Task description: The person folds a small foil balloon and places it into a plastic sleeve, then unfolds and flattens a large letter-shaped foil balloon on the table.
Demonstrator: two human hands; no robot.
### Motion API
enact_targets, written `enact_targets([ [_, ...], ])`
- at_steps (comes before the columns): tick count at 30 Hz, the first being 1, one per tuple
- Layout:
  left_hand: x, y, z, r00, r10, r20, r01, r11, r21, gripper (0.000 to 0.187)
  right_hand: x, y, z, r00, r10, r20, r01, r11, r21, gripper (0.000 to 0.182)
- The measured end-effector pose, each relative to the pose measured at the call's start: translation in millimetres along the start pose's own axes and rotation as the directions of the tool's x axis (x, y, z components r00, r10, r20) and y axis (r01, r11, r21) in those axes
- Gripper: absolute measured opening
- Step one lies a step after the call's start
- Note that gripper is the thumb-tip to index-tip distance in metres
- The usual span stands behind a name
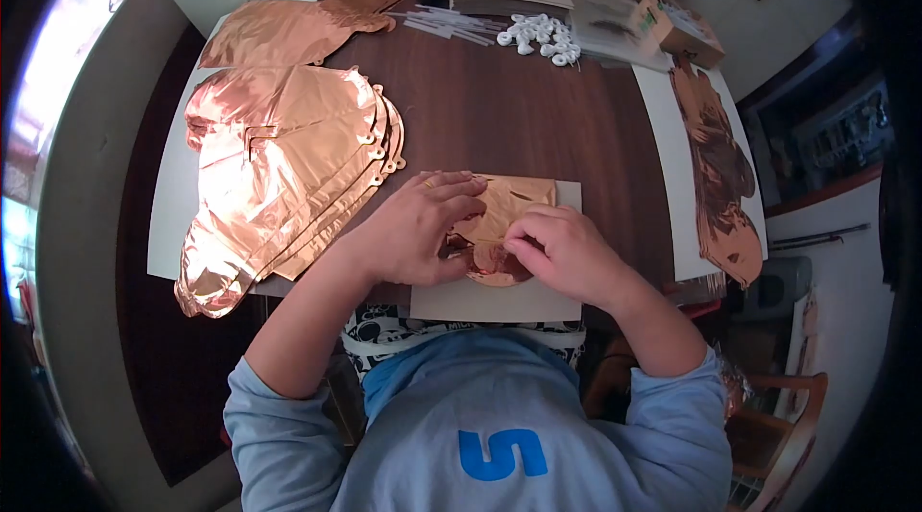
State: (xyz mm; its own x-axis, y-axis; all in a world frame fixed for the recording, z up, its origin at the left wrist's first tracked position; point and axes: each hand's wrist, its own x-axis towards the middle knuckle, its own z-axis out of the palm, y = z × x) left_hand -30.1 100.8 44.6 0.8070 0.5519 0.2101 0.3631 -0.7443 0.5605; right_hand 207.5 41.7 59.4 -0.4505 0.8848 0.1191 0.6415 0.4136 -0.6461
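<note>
Foil [538, 193] lies between my hands: left hand [408, 229] spread wide over its left, right hand [567, 248] pinching its right.

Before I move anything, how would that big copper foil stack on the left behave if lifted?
The foil stack looks thin and creased, so it would probably sag rather than hold its shape. Its layers show staggered edges, so they may slide apart unless gripped together. The mirror-like shine suggests a smooth, fairly slippery surface.
</note>
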Motion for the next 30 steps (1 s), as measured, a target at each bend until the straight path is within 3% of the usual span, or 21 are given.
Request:
enact_targets([
  [7, -0.2, -6.6, 15.8, 0.996, 0.003, -0.091, 0.0, 0.999, 0.039, 0.041, -11.5, -0.7, 6.4, 0.93, -0.364, -0.055, 0.32, 0.875, -0.363, 0.015],
  [10, -0.8, -5.5, 18.2, 0.994, -0.001, -0.107, 0.006, 0.999, 0.051, 0.04, -15.7, -6.5, 12.9, 0.949, -0.281, -0.141, 0.237, 0.935, -0.264, 0.021],
  [13, -1.2, -6.7, 20.3, 0.993, 0.001, -0.116, 0.004, 0.999, 0.039, 0.039, -16.4, -5.7, 20.5, 0.94, -0.281, -0.194, 0.21, 0.924, -0.32, 0.025],
  [18, -2.1, -3.6, 18.2, 0.995, -0.034, -0.09, 0.036, 0.999, 0.022, 0.041, -17.9, -7.1, 26.4, 0.948, -0.268, -0.172, 0.202, 0.923, -0.328, 0.023],
  [21, -2.6, 0.7, 18.8, 0.999, 0.01, -0.049, -0.002, 0.989, 0.148, 0.04, -19.0, -6.9, 27.8, 0.956, -0.246, -0.158, 0.189, 0.933, -0.308, 0.023],
  [30, -1.1, 0.2, 28.1, 0.994, 0.028, -0.104, -0.008, 0.983, 0.185, 0.021, -18.1, 0.2, 28.6, 0.959, -0.204, -0.199, 0.157, 0.96, -0.232, 0.025],
])
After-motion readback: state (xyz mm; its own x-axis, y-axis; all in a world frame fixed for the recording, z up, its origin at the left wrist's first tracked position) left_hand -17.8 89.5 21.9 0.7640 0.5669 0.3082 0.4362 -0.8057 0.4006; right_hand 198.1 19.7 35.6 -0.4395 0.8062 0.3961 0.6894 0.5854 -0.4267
